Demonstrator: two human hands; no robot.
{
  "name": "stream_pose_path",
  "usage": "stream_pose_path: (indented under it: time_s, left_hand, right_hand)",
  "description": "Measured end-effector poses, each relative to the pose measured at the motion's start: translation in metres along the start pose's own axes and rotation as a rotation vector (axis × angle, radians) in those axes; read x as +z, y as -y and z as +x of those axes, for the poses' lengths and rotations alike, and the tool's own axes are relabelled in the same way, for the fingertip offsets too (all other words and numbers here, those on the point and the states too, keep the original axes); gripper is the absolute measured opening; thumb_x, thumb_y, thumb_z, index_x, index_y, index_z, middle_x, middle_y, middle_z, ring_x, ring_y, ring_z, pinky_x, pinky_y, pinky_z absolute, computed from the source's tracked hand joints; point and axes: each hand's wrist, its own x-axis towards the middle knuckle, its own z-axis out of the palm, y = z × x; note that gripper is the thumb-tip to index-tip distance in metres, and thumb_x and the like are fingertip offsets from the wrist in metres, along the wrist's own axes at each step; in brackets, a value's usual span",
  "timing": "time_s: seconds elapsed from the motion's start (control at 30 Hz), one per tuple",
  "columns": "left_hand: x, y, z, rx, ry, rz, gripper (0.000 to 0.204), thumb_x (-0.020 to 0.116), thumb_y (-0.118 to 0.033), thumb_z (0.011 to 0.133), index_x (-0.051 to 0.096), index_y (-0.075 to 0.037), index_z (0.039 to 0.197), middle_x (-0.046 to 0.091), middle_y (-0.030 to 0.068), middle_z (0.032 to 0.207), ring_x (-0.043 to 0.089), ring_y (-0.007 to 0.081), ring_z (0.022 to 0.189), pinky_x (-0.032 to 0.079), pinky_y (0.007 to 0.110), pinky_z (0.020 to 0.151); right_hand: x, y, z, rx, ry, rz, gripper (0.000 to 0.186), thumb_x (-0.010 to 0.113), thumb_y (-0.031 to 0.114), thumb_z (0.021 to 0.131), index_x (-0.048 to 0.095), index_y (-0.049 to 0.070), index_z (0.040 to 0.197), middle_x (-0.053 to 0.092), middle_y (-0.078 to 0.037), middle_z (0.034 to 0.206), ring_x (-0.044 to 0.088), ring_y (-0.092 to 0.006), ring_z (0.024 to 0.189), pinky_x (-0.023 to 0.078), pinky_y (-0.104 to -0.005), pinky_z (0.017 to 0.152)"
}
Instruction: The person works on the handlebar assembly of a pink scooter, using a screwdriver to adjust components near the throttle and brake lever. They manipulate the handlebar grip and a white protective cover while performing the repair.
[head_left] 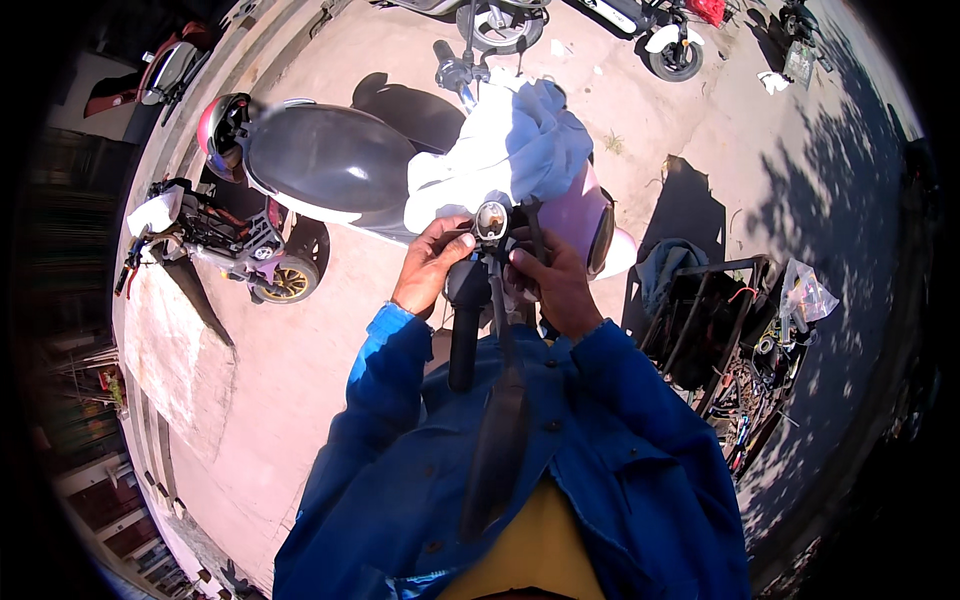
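I stand at the handlebar of a pale pink scooter. My left hand (437,262) is closed at the side of a round, silver-rimmed handlebar fitting (491,221), with thumb and fingers on its edge. My right hand (558,284) is closed with thumb and fingers pinched just right of that fitting; what lies between them is hidden. A black rubber grip (463,345) points toward me below my left hand. Beside it, a dark rear-view mirror (495,455) on a thin stem reaches over my jacket. White cloth (510,145) is bunched over the scooter's front, beyond my hands.
The scooter's black seat (325,150) extends left, with a red helmet (224,135) at its end. At right, a metal-framed cart (700,330) holds tools and loose parts beside a plastic bag (805,293). A small bike (235,245) stands at left; other scooters (500,25) stand behind.
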Motion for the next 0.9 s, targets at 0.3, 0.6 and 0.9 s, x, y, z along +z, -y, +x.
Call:
stream_pose_path:
  time_s: [0.3, 0.6, 0.9]
  left_hand:
    - [0.015, -0.034, -0.006, 0.191, 0.116, 0.405, 0.042, 0.071, -0.012, 0.099, 0.058, -0.004, 0.138, 0.064, 0.0081, 0.13, 0.059, 0.0183, 0.121, 0.045, 0.036, 0.11]
    - [0.007, -0.045, 0.041, 0.1, 0.187, 0.391, 0.045, 0.061, -0.01, 0.104, 0.053, -0.007, 0.148, 0.059, 0.0099, 0.141, 0.052, 0.023, 0.134, 0.039, 0.035, 0.114]
    - [0.01, -0.056, 0.026, 0.24, 0.231, 0.65, 0.055, 0.074, -0.006, 0.089, 0.058, -0.009, 0.141, 0.063, 0.0132, 0.136, 0.06, 0.0303, 0.127, 0.047, 0.04, 0.11]
  right_hand:
    - [-0.025, 0.017, -0.001, -0.057, -0.036, -0.13, 0.023, 0.061, 0.021, 0.106, 0.061, 0.003, 0.12, 0.06, 0.0, 0.078, 0.05, -0.0076, 0.061, 0.038, -0.0242, 0.053]
    - [-0.052, 0.055, 0.022, -0.079, -0.069, -0.131, 0.022, 0.067, 0.02, 0.1, 0.068, 0.004, 0.115, 0.06, -0.001, 0.075, 0.048, -0.0072, 0.06, 0.038, -0.0251, 0.055]
    - [-0.035, 0.098, 0.042, -0.115, 0.355, -0.876, 0.028, 0.074, 0.014, 0.09, 0.068, 0.0, 0.114, 0.073, -0.011, 0.096, 0.069, -0.0157, 0.09, 0.055, -0.0306, 0.085]
